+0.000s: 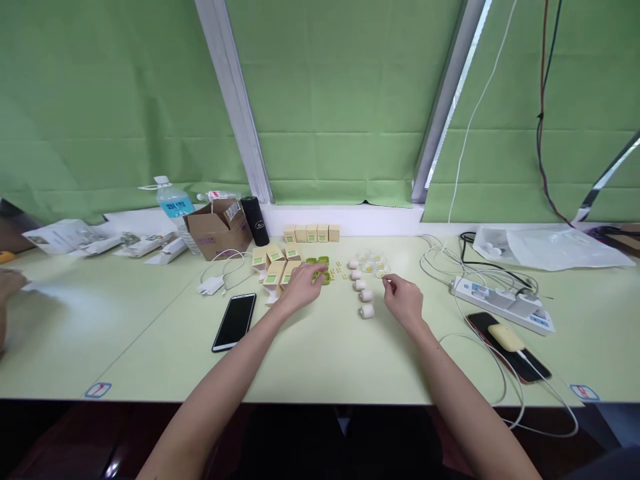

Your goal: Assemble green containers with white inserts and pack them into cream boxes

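Left hand (301,283) over green pieces (324,260), right hand (404,300) with fingertips beside clear pieces (370,265); cannot tell whether either grips. Seemingly partway: 5 back-row boxes (311,233) look closed; flap-open boxes (274,275), 5 white rolls (367,311), yellow bits (339,269) remain.

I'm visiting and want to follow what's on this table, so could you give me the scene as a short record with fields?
Left hand: at the green pieces; grip unclear
Right hand: fingertips beside the clear rounded pieces; whether it holds one is unclear
Between hands: five white cylinders in a line, scattered small yellow pieces
Back row: five small boxes
Left side: phone, cardboard box, black bottle
Right side: power strip, second phone with a yellow object on it
Far left: another person's hand
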### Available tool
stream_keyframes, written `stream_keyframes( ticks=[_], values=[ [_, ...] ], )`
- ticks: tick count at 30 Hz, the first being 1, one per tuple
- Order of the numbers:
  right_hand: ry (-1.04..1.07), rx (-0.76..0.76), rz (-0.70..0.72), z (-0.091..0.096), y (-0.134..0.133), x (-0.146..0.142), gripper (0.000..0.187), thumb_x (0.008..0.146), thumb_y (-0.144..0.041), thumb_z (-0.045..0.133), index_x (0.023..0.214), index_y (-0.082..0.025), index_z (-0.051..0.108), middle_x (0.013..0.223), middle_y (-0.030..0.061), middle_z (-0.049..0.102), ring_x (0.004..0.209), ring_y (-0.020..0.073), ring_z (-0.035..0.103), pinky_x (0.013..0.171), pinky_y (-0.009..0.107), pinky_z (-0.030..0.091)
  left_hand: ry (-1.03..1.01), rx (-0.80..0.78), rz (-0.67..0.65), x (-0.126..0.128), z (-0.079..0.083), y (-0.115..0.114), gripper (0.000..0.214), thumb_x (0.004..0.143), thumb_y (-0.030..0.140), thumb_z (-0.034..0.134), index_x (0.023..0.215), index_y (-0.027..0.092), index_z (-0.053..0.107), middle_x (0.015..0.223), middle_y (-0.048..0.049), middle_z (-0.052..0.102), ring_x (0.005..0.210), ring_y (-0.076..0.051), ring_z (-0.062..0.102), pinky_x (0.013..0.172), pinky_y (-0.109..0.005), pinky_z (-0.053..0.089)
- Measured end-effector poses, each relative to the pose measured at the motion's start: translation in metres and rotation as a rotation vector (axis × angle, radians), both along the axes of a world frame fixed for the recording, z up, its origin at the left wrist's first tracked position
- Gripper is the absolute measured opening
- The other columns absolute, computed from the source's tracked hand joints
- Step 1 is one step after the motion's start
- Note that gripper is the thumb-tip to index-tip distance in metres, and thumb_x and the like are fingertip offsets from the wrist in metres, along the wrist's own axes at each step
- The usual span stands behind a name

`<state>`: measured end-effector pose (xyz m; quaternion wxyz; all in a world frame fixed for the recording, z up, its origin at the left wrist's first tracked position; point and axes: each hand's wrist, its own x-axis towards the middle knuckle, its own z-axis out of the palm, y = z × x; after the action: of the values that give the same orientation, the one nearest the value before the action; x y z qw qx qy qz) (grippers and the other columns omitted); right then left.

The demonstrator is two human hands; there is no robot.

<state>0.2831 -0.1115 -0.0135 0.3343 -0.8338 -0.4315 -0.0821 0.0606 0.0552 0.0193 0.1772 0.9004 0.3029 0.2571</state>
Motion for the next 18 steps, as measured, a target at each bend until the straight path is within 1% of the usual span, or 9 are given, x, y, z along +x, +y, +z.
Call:
stream_keyframes(
  ticks=[4, 7, 10, 12, 14, 18],
  values=[
    [-0.007, -0.080, -0.008, -0.007, 0.003, 0.000, 0.023, 0.093, -0.022, 0.053, 0.103, -0.024, 0.074, 0.086, 0.0049, 0.077, 0.073, 0.0192, 0.064, 0.060, 0.027, 0.026, 0.043, -0.023, -0.009, -0.016, -0.019, -0.025, 0.034, 0.095, 0.025, 0.047, 0.119, 0.023, 0.070, 0.114, -0.0052, 0.076, 0.110, -0.025, 0.068, 0.101, -0.043, 0.053],
    [-0.042, -0.097, -0.001, -0.011, 0.003, -0.001, 0.023, 0.094, -0.022, 0.053, 0.103, -0.025, 0.074, 0.089, 0.0051, 0.077, 0.074, 0.0191, 0.065, 0.060, 0.027, 0.026, 0.122, 0.017, -0.022, -0.018, -0.034, -0.039, 0.033, 0.097, 0.024, 0.045, 0.114, 0.020, 0.072, 0.110, -0.0085, 0.076, 0.107, -0.027, 0.068, 0.099, -0.045, 0.052],
    [-0.063, -0.110, 0.008, -0.014, 0.004, -0.002, 0.024, 0.093, -0.021, 0.053, 0.102, -0.025, 0.075, 0.090, 0.0050, 0.078, 0.074, 0.0195, 0.065, 0.060, 0.027, 0.026, 0.156, 0.043, -0.127, -0.018, -0.046, -0.046, 0.031, 0.097, 0.022, 0.045, 0.112, 0.020, 0.072, 0.108, -0.0089, 0.075, 0.106, -0.026, 0.067, 0.098, -0.045, 0.051],
    [-0.066, -0.131, 0.015, -0.016, 0.004, -0.002, 0.024, 0.092, -0.020, 0.053, 0.101, -0.025, 0.075, 0.090, 0.0046, 0.078, 0.075, 0.0197, 0.066, 0.060, 0.028, 0.026, 0.147, 0.048, -0.195, -0.018, -0.051, -0.047, 0.029, 0.097, 0.021, 0.046, 0.110, 0.022, 0.072, 0.110, -0.0077, 0.075, 0.108, -0.025, 0.065, 0.100, -0.044, 0.050],
    [-0.063, -0.160, 0.016, -0.016, 0.004, -0.002, 0.024, 0.092, -0.020, 0.053, 0.099, -0.024, 0.075, 0.089, 0.0047, 0.078, 0.075, 0.0198, 0.066, 0.060, 0.028, 0.026, 0.138, 0.048, -0.233, -0.019, -0.052, -0.045, 0.028, 0.096, 0.020, 0.046, 0.107, 0.022, 0.072, 0.112, -0.0068, 0.074, 0.109, -0.024, 0.064, 0.101, -0.043, 0.048],
    [-0.051, -0.197, -0.012, -0.015, 0.003, -0.002, 0.023, 0.093, -0.023, 0.053, 0.099, -0.025, 0.075, 0.089, 0.0058, 0.078, 0.074, 0.0196, 0.065, 0.059, 0.028, 0.026, 0.142, 0.051, -0.245, -0.020, -0.053, -0.041, 0.028, 0.095, 0.016, 0.047, 0.107, 0.022, 0.071, 0.112, -0.0059, 0.074, 0.112, -0.023, 0.063, 0.103, -0.043, 0.046]
  ],
)
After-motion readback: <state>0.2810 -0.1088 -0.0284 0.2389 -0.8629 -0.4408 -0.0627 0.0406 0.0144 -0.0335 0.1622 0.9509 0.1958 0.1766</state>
